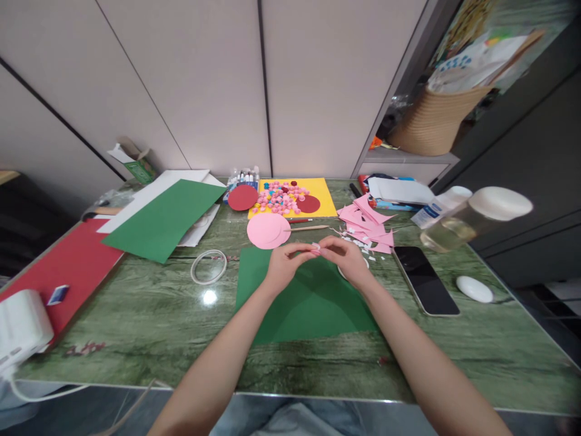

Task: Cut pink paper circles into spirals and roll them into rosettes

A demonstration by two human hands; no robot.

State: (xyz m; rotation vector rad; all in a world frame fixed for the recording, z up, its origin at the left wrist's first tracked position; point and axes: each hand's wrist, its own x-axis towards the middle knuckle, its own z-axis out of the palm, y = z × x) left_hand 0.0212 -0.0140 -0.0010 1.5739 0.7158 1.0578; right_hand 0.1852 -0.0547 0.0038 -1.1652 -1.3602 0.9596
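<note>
Fingertips of my left hand [287, 260] and my right hand [347, 259] meet over the green sheet [308, 303], both pinching a small pale pink piece [315, 246]. Its exact kind is too small to make out. Just beyond the hands lie pink paper circles [267, 231], overlapping, and a thin wooden stick [308, 228]. A white roll of tape [209, 267] lies flat to the left of the green sheet. Another white ring [365, 263] is mostly hidden behind my right hand.
Pink paper scraps [367, 224] and a black phone [424, 280] lie on the right, near a white mouse-shaped object [474, 289] and a clear bottle [447, 233]. Behind is a yellow sheet [324, 197] bearing pink balls [290, 197]. Green [167, 221] and red sheets [68, 260] lie left.
</note>
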